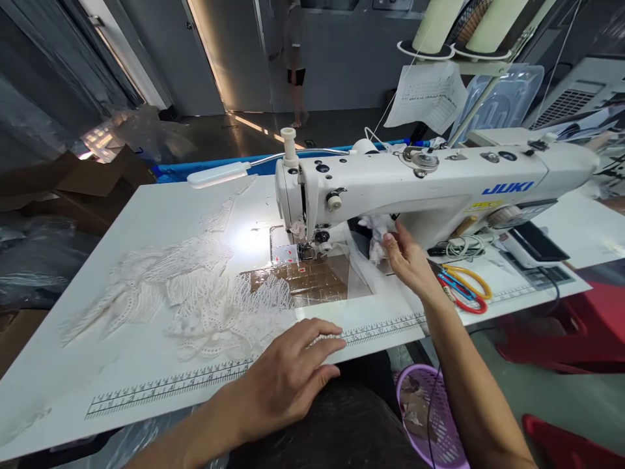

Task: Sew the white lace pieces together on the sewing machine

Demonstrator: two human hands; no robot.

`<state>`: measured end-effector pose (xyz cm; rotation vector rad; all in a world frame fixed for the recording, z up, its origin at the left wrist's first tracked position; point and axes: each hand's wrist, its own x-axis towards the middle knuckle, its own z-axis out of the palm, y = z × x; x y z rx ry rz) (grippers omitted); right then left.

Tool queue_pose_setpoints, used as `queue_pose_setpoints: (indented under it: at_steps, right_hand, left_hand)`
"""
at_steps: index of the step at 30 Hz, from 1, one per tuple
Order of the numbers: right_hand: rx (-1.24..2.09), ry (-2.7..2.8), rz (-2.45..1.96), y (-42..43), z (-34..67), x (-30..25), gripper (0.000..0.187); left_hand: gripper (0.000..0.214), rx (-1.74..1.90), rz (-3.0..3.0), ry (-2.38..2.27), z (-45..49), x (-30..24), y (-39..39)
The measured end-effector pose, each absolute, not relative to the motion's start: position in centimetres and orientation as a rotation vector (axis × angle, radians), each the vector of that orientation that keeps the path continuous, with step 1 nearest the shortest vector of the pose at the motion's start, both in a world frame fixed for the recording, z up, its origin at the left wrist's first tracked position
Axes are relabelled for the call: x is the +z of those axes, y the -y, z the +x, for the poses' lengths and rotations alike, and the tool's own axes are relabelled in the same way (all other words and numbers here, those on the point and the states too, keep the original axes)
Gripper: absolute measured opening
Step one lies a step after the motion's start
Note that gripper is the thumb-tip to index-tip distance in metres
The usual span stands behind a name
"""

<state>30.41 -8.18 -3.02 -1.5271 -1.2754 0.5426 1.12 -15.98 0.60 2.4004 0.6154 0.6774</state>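
A white JUKI sewing machine stands on a white table. Under its arm is a bunched piece of white cloth, with the fingers of my right hand closed at its right side; the fingertips are partly hidden. My left hand rests at the front table edge, over the printed ruler, fingers apart and holding nothing. White lace fabric lies loosely heaped left of the needle area, reaching onto the brown taped plate. Sheer white material lies just right of the presser foot.
Scissors with red and yellow handles lie right of my right wrist, by a coiled cable. A lit lamp hangs over the table. Below stands a purple basket; red stools are at right. A person stands in the background.
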Motion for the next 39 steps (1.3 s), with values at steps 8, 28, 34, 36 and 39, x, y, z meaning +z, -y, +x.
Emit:
queue_pose_setpoints:
  at_steps: [8, 28, 34, 36, 39]
  right_hand:
    - [0.202, 1.383, -1.713, 8.2, 33.2, -2.6, 0.043]
    - [0.414, 2.373, -0.836, 11.8, 15.1, -3.2, 0.03]
    - [0.266, 2.641, -0.86, 11.7, 14.5, -3.6, 0.018]
    - [0.237, 2.648, -0.905, 11.2, 15.6, -3.4, 0.018]
    - [0.311, 2.564, -0.943, 10.6, 17.7, -2.9, 0.016]
  left_hand:
    - [0.031, 0.812, 2.353, -0.702, 0.3, -0.2, 16.8]
    - [0.025, 0.819, 2.407, -1.407, -11.2, 0.1, 16.2]
    - [0.024, 0.725, 2.435, -1.297, -12.1, -0.4, 15.5]
    - [0.025, 0.741, 2.457, -1.258, -12.2, -0.5, 14.9]
    - [0.027, 0.683, 2.502, -1.168, -11.9, -0.5, 13.6]
